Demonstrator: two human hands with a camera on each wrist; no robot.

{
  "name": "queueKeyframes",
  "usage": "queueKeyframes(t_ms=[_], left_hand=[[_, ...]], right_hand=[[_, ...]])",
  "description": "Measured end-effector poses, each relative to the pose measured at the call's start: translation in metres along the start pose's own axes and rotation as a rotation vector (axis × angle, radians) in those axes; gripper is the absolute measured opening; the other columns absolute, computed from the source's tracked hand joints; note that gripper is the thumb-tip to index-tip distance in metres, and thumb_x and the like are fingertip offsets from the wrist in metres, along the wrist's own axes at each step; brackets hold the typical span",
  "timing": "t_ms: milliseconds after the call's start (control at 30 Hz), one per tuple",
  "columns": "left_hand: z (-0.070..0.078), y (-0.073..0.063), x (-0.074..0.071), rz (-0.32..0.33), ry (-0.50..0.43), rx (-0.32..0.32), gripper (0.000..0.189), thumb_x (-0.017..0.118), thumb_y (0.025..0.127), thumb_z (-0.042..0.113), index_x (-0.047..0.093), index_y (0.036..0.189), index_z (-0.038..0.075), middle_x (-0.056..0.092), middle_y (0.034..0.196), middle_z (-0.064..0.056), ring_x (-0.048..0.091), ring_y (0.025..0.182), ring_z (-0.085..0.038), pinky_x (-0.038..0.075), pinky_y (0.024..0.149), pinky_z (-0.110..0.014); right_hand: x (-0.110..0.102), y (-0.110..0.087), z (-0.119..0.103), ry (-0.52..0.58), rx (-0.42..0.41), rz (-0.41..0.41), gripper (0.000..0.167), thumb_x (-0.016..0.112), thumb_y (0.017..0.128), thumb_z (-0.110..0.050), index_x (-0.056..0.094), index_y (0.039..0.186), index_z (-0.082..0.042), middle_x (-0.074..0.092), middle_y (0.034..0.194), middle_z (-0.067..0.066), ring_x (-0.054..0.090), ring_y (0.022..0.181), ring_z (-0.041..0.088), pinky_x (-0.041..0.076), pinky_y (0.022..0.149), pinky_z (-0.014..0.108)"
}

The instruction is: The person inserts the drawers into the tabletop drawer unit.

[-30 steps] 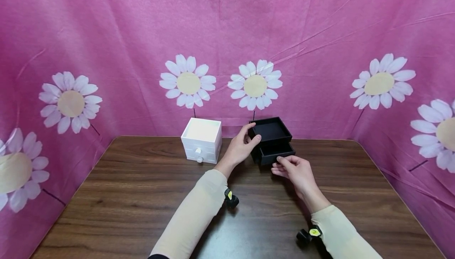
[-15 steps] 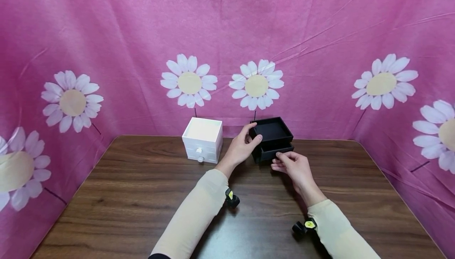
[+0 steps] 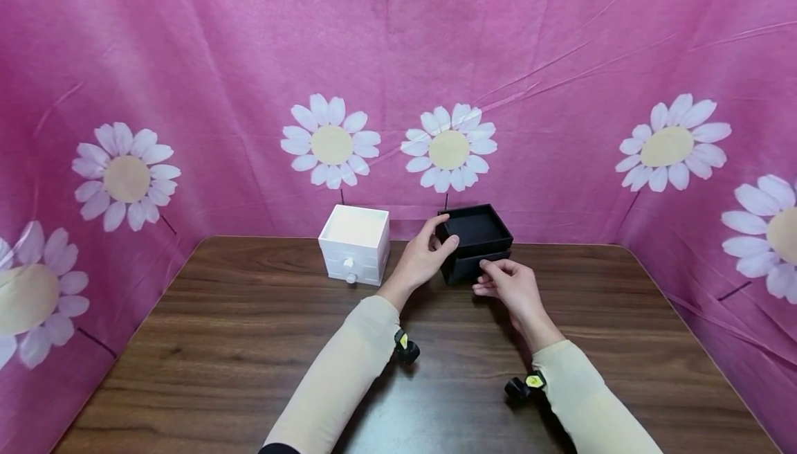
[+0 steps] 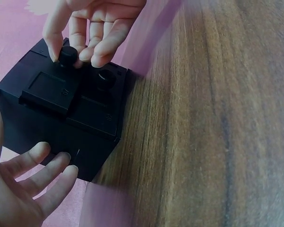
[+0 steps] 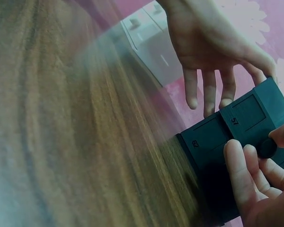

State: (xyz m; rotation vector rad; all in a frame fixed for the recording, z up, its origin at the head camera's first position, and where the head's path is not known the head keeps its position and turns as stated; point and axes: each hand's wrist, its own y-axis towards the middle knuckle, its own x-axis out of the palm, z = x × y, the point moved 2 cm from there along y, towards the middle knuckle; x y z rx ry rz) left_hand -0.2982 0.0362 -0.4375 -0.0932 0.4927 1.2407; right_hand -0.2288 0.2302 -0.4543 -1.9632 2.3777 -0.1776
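A small black drawer box (image 3: 482,248) with a recessed top stands near the table's back edge. Its upper drawer (image 4: 47,92) sticks out slightly past the lower drawer (image 4: 92,113), whose front has its own round knob (image 4: 105,79). With thumb and fingers my right hand (image 3: 513,288) pinches the upper drawer's round knob (image 5: 266,147). My left hand (image 3: 416,260) rests against the box's left side, fingers extended and touching the wall, near the top rim. The inside of both drawers is hidden.
A white drawer box (image 3: 353,246) with two knobs stands left of the black one, behind my left forearm. Under both lies a brown wooden table (image 3: 218,343). Pink cloth (image 3: 249,46) with daisies hangs close behind the boxes and along both sides.
The black box's upper drawer has slid inward from well out to nearly closed, my right hand moving with it. My left hand has stayed at the box's side.
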Motion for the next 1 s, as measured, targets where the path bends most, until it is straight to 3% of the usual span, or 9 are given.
queueKeyframes(t_ms=[300,467,700,900,1000], left_hand=[[0.000,0.001,-0.001,-0.004,-0.004,0.002,0.056,0.064,0.107,0.043,0.049,0.160,0.030,0.056,0.095,-0.003,0.054,0.083,-0.014,0.043,0.070,-0.027],[0.000,0.000,-0.001,-0.003,-0.009,-0.005,0.055,0.063,0.107,0.043,0.049,0.159,0.031,0.057,0.096,-0.004,0.055,0.084,-0.015,0.044,0.071,-0.027],[-0.001,-0.002,0.000,-0.025,-0.001,0.000,0.057,0.061,0.109,0.043,0.047,0.162,0.029,0.060,0.104,-0.009,0.057,0.092,-0.019,0.046,0.077,-0.029],[0.004,-0.009,-0.006,0.005,0.041,0.014,0.058,0.056,0.112,0.043,0.041,0.166,0.028,0.062,0.122,-0.012,0.059,0.102,-0.020,0.050,0.090,-0.035],[0.009,-0.017,-0.012,0.034,0.065,0.010,0.055,0.054,0.112,0.044,0.046,0.163,0.023,0.062,0.123,-0.009,0.061,0.105,-0.019,0.052,0.094,-0.038]], right_hand=[[0.003,0.007,-0.002,-0.011,-0.011,-0.001,0.023,0.064,0.107,-0.011,0.065,0.106,0.012,0.065,0.069,-0.001,0.075,0.063,0.010,0.065,0.066,0.028],[0.000,0.005,-0.001,-0.037,0.007,-0.003,0.033,0.065,0.108,-0.016,0.064,0.111,0.016,0.066,0.069,-0.001,0.074,0.061,0.009,0.064,0.066,0.028],[-0.007,-0.007,0.003,-0.080,0.049,-0.035,0.046,0.059,0.112,-0.025,0.061,0.129,0.017,0.073,0.076,0.000,0.074,0.063,0.010,0.065,0.068,0.029],[-0.014,-0.025,-0.002,-0.080,0.019,-0.009,0.043,0.054,0.115,-0.025,0.061,0.129,0.015,0.075,0.080,-0.002,0.075,0.069,0.010,0.065,0.069,0.031],[-0.018,-0.032,-0.008,-0.058,0.013,-0.001,0.040,0.050,0.115,-0.022,0.061,0.129,0.014,0.077,0.083,-0.002,0.076,0.072,0.011,0.066,0.072,0.031]])
